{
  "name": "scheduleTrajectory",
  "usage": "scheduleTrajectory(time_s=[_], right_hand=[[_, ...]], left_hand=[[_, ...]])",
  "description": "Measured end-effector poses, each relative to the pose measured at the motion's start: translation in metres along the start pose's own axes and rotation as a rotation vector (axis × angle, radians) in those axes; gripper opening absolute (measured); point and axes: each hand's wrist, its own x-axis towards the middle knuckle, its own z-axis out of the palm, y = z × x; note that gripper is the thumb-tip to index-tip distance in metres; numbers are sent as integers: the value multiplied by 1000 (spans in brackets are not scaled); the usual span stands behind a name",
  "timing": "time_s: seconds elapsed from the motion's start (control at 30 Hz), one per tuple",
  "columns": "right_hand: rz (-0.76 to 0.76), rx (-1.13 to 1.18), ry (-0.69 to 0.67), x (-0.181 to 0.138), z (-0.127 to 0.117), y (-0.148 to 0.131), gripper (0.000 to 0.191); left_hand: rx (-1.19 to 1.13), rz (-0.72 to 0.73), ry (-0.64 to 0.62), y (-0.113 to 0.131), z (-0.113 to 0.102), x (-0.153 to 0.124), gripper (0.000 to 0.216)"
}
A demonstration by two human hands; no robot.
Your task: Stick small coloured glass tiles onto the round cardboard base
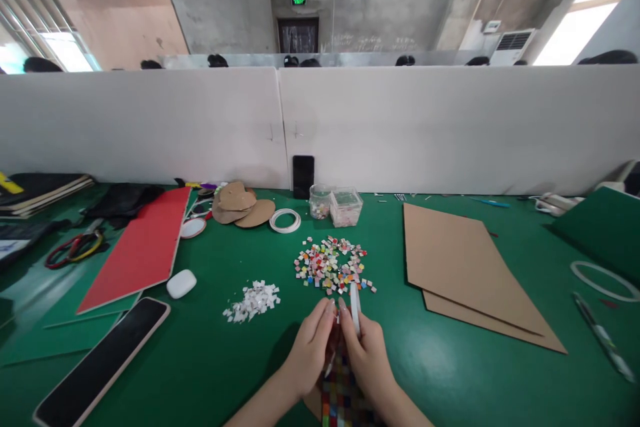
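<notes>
My left hand [311, 341] and my right hand [369, 350] are close together near the front of the table, thumbs nearly touching. The fingers of my left hand are pinched on something I cannot make out. A slim white strip-like tool [355, 307] rises from between the thumb and fingers of my right hand. Below the hands lies a mosaic of small coloured square tiles [337, 403], partly hidden by them, with a bit of brown cardboard [313, 403] at its left. Just beyond my fingertips spreads a heap of loose coloured tiles [327, 265].
White paper bits [254, 300] lie left of the hands. Two clear containers [346, 208], a tape roll [285, 221] and cardboard discs [257, 213] stand farther back. Cardboard sheets [455, 253] lie right; a phone [103, 363], a red board [143, 247] and scissors [75, 248] left. A white partition [400, 127] closes the back.
</notes>
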Motion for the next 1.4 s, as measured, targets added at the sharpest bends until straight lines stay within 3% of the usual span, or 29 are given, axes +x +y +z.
scheduleTrajectory(time_s=[0.13, 0.33, 0.57, 0.83, 1.07, 1.3, 1.4], right_hand=[[14, 14, -7, 0, 0, 3, 44], [9, -29, 4, 0, -2, 4, 42], [-40, -53, -12, -1, 0, 6, 39], [-86, -125, -83, -1, -2, 4, 34], [-103, -120, -70, -3, -2, -1, 31], [-22, -30, -49, -1, -1, 1, 33], [-20, -28, -54, -1, -1, 0, 33]], left_hand=[[45, 107, -33, 4, 0, 0, 39], [176, 230, -178, 14, 0, -1, 30], [476, 352, -116, 4, -3, 2, 23], [574, 357, -102, 3, -6, 4, 20], [374, 311, -81, 5, -3, 3, 25], [-124, 123, -58, 11, -3, 7, 34], [-196, 92, -33, 15, -8, 12, 34]])
